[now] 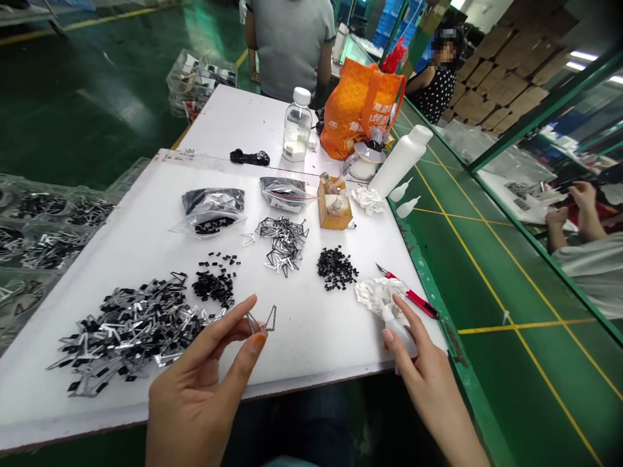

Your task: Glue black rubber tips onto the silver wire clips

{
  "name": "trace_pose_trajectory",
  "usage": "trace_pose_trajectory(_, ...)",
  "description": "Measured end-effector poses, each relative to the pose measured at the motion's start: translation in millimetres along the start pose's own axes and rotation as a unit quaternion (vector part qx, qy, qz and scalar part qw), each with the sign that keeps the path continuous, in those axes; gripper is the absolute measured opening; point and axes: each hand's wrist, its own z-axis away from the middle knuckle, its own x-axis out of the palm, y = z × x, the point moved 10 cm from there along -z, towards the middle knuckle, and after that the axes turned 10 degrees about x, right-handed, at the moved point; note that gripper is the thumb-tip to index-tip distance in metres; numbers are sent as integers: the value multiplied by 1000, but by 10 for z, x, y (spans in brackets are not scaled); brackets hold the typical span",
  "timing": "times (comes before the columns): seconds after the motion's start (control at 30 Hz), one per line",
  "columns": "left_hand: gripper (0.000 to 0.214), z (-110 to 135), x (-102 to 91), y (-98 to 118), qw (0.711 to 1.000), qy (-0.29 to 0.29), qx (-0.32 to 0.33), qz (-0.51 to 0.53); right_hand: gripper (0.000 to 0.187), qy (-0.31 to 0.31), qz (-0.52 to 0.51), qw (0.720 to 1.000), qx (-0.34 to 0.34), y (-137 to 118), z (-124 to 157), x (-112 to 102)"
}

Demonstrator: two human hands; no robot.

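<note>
- Bent metal clip (263, 321): pinched btwn thumb & index of L hand (199, 383), other fingers half curled, held just above the near part of the worktop (311, 350).
- Far end: orange bag (360, 107) & tall white plastic bottle (400, 161) stood near clear water bottle (296, 126); person in grey shirt (292, 45) sat beyond.
- Worktop, L side: big heap of black-and-silver clips (131, 331), close to L hand.
- Mid worktop: smaller clip pile (285, 243), 2 zip bags (211, 207) (285, 192), black small parts (337, 267), cardboard box (335, 206).
- R hand (423, 370): partly open, fingers round small white squeeze bottle (402, 334), touching crumpled white cloth (377, 295).
- Red craft knife (409, 295): lay just beside cloth.
</note>
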Motion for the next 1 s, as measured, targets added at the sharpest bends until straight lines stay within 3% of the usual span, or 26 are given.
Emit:
trace_pose_trajectory(0.17, 31, 8, -27, -23, 1000, 8, -9, 6, 49, -22, 39, 999, -2, 31, 81, 19)
trace_pose_trajectory(0.3, 36, -18, -98, -130, 1000, 14, -23, 12, 44, -4, 5, 1000, 17, 122, 191, -248)
trace_pose_trajectory(0.4, 37, -26, -121, -205, 999, 17, -36, 13, 43, 120, -77, 990, 13, 108, 192, -627)
trace_pose_trajectory(0.5, 39, 7, -76, -219, 999, -5, -35, 4, 40, 263, -165, 950, -28, -1, 124, -839)
trace_pose_trajectory(0.57, 42, 41, -51, -200, 999, -23, -27, -15, 42, 288, -194, 935, -71, -128, 3, -778)
trace_pose_trajectory(0.67, 41, 77, -73, -188, 999, -27, -25, -26, 48, 269, -198, 937, -106, -276, -185, -590)
trace_pose_trajectory(0.83, 40, 64, -169, -220, 999, 7, -40, -8, 46, 256, -206, 939, -105, -276, -254, -482)
trace_pose_trajectory(1.0, 37, 95, -33, -106, 999, -6, -39, -17, 39, 257, -233, 932, -104, -309, -225, -481)
